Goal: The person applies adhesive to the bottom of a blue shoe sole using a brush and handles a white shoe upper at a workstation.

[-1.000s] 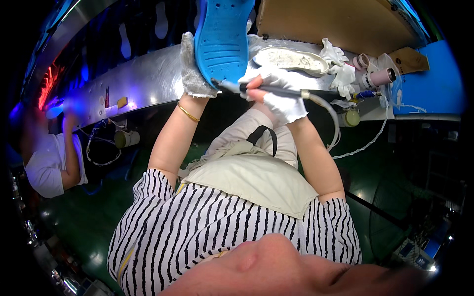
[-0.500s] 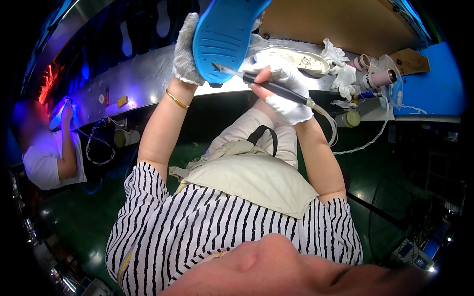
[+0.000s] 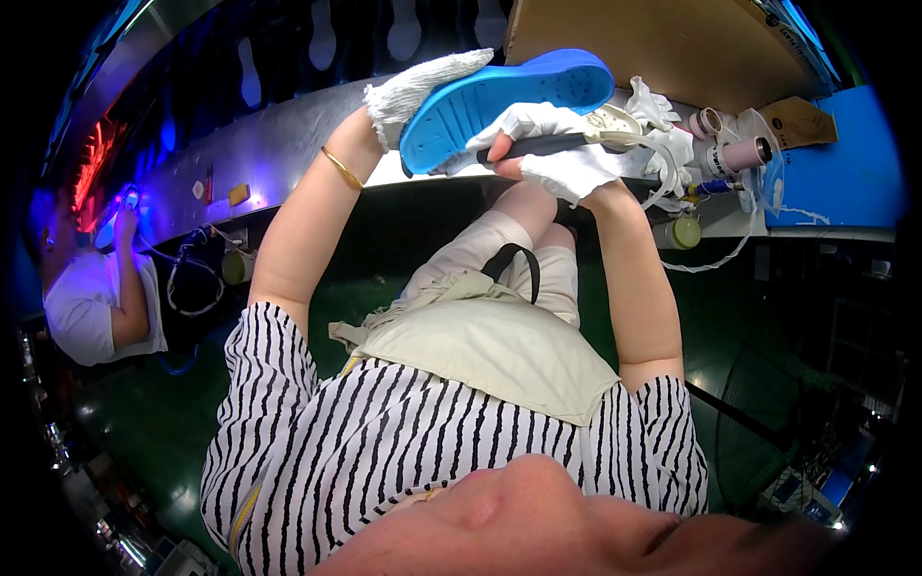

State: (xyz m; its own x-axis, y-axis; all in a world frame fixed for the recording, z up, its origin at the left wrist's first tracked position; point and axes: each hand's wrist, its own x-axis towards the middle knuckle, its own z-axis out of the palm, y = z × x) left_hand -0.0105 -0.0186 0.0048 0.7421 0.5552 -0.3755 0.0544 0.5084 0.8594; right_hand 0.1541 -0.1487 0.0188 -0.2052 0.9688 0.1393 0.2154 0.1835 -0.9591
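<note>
My left hand (image 3: 413, 94), in a white knitted glove, grips a blue shoe sole (image 3: 447, 132) along its far left side. The sole lies tilted above the bench, its ridged part near me and its other end pointing right. My right hand (image 3: 567, 176), in a white glove with bare fingertips showing, is closed around the black handle of a brush (image 3: 549, 145). A pale hose (image 3: 663, 158) runs from the handle's back end. The brush tip is hidden behind my fingers at the sole's near edge. Behind that hand a cream sole (image 3: 615, 119) is partly covered.
White gloves (image 3: 655, 104), a pink tumbler (image 3: 741, 154) and a brown paper packet (image 3: 799, 123) lie to the right, before a cardboard sheet (image 3: 634, 43). A green-lidded container (image 3: 684, 232) hangs below the bench edge. At far left sits another person (image 3: 101, 302); a yellow block (image 3: 238, 195) lies on the bench.
The blue sole has turned clockwise and come lower, its far end now pointing right. My right hand has stayed close to its near edge, and the brush tip has gone out of sight.
</note>
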